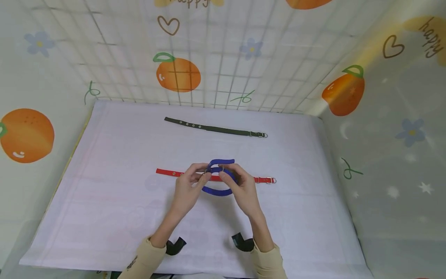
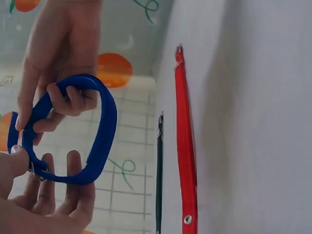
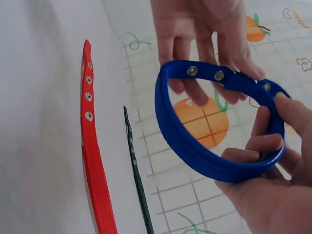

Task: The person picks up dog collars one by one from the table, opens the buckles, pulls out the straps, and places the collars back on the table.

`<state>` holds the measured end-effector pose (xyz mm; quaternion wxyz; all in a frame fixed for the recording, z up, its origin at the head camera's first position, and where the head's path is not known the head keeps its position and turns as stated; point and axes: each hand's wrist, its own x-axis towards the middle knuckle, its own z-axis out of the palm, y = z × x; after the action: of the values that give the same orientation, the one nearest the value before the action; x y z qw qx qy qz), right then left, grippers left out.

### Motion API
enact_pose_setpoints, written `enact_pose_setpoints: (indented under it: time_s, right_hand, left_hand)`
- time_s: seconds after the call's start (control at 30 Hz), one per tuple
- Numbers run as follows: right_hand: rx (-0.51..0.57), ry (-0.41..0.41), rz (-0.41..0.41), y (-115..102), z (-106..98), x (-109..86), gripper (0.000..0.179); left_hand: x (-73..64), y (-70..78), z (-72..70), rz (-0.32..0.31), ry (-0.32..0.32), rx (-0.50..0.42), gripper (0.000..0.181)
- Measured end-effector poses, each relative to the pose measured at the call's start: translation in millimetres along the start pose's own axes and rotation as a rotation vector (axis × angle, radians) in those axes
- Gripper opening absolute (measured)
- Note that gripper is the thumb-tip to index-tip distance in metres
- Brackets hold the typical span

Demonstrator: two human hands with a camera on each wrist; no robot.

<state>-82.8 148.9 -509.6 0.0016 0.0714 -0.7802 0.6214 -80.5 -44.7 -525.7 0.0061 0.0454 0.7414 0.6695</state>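
Note:
A blue collar (image 1: 216, 191) with metal eyelets is bent into a loop and held above the table. My left hand (image 1: 187, 189) pinches it near the buckle (image 2: 39, 171), thumb on one side and fingertips on the other. On the opposite side my right hand (image 1: 245, 190) grips the strap, with fingers passing inside the loop in the right wrist view. The strap's free end (image 1: 226, 161) sticks out past the buckle. Below the hands lies a red collar (image 1: 166, 172), stretched flat and partly hidden by them in the head view.
A dark green collar (image 1: 223, 130) lies flat farther back on the white table (image 1: 104, 186). Printed curtains with oranges and a wire grid stand behind and at the sides. Black curved pieces (image 1: 175, 246) sit at both wrists.

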Motion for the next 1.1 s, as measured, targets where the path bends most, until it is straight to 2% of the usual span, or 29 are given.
enact_pose_setpoints:
  time_s: [0.17,0.27,0.4,0.53,0.63,0.73,0.87,0.97,1.1]
  right_hand:
    - [0.024,0.010,0.033,4,2,-0.4,0.030]
    - [-0.019,0.030,0.044,3,3,-0.5,0.032]
    - [-0.058,0.098,0.067,-1,5,1.0,0.028]
    - [0.080,0.138,0.109,-4,7,5.1,0.018]
    - [0.169,0.098,0.114,-5,11,9.1,0.021]
    - [0.084,0.057,0.081,-6,14,11.1,0.023]
    - [-0.077,0.053,0.038,-8,16,10.7,0.026]
    - [-0.091,0.044,0.035,-10,16,10.5,0.029]
    - [-0.070,0.037,0.046,-10,16,10.2,0.030]
  left_hand:
    - [2.4,4.8,-1.9,-0.025,-0.027,-0.019,0.031]
    - [3.8,7.8,-4.4,0.010,-0.026,0.033,0.029]
    - [5.5,10.2,-6.6,0.082,-0.025,0.142,0.028]
    - [5.7,12.4,-7.6,0.118,-0.046,0.223,0.028]
    - [5.3,14.3,-7.5,0.148,-0.075,0.260,0.029]
    - [4.9,15.5,-6.8,0.190,-0.104,0.302,0.031]
    - [4.6,15.0,-6.3,0.236,-0.111,0.376,0.034]
    - [4.3,14.5,-6.1,0.243,-0.106,0.406,0.037]
    - [3.7,15.9,-4.8,0.218,-0.096,0.401,0.038]
